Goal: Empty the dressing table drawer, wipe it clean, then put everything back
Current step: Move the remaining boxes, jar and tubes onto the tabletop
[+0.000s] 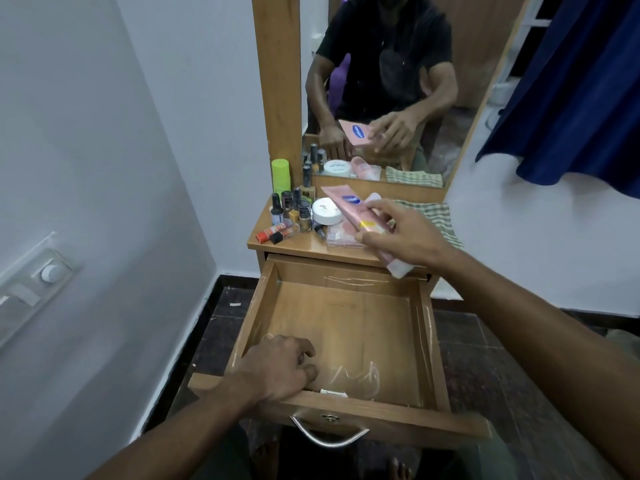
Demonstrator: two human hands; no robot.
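Right hand (401, 233) has its grip around a pink tube (349, 213) above the table (301, 244); left hand (277, 368), fingers curled and holding nothing, rests inside the open drawer (346, 327).

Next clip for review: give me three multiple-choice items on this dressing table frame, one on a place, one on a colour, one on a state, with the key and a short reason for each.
1. Where does the checked cloth lie?
A. in the drawer
B. on the tabletop's right side
C. on the floor

2. What colour is the tall can at the tabletop's back left?
A. lime green
B. red
C. black

3. What is the right hand doing?
A. hanging idle
B. wiping the mirror
C. holding the pink tube

Key: 1 B, the cloth sits beside the cosmetics; 2 A, the can is bright green; 3 C, its fingers curl round the tube above the tabletop.
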